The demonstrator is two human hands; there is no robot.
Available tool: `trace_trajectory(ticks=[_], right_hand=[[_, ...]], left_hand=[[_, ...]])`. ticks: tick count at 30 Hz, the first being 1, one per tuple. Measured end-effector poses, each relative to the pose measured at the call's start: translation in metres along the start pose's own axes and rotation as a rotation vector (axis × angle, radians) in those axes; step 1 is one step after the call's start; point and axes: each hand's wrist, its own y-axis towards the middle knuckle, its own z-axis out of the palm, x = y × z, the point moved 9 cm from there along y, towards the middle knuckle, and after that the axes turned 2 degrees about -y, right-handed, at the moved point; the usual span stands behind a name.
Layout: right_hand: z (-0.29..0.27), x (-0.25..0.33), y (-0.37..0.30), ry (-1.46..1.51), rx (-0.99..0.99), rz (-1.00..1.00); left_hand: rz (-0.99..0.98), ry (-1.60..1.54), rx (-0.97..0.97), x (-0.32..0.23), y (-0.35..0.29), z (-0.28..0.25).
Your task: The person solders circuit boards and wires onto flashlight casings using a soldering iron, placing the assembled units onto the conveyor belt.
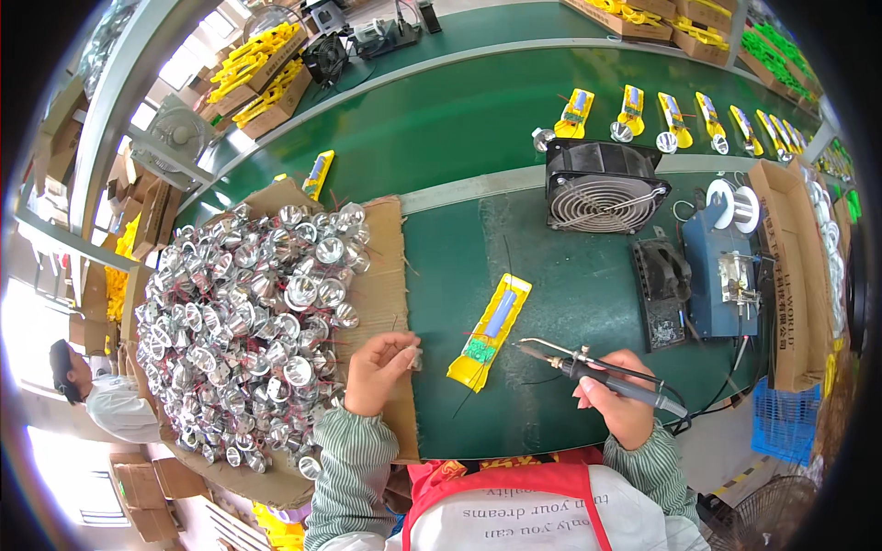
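My right hand (pixel 623 409) grips a soldering iron (pixel 620 384) with a thin tube and metal tip pointing left. Just left of the tip lies a yellow plastic housing (pixel 470 375), tilted on the green bench. It holds a violet-blue battery cell (pixel 501 313) and a small green circuit board (pixel 479 350) with thin wires. The iron's tip is apart from the board. My left hand (pixel 378 369) is closed over the cardboard edge, its fingertips pinching something small and greyish that I cannot make out. Beside it rises a heap of silvery lamp reflectors (pixel 239 321) with red wires.
A black fan (pixel 602 188) stands at the bench's back. Right of it are a black iron holder (pixel 661 294), a blue solder feeder (pixel 721 275) and a long cardboard box (pixel 795 303). Beyond runs a green belt (pixel 441 119) carrying yellow housings (pixel 631 110). A person (pixel 115 399) sits far left.
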Motion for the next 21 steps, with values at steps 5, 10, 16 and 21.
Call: trace_trajectory(ticks=[5,10,16,21], right_hand=[[0.004,-0.004,0.003,-0.031,0.032,0.039],[0.018,-0.007,0.007,0.019,0.095,0.016],[0.03,-0.015,0.015,-0.076,0.146,0.045],[0.034,-0.022,0.018,-0.079,0.153,0.108]], left_hand=[[-0.071,0.085,-0.093,-0.002,0.001,0.019],[0.029,0.63,-0.04,-0.017,-0.006,0.046],[0.309,0.749,-0.031,-0.031,-0.008,0.069],[0.363,0.773,0.003,-0.03,-0.01,0.076]])
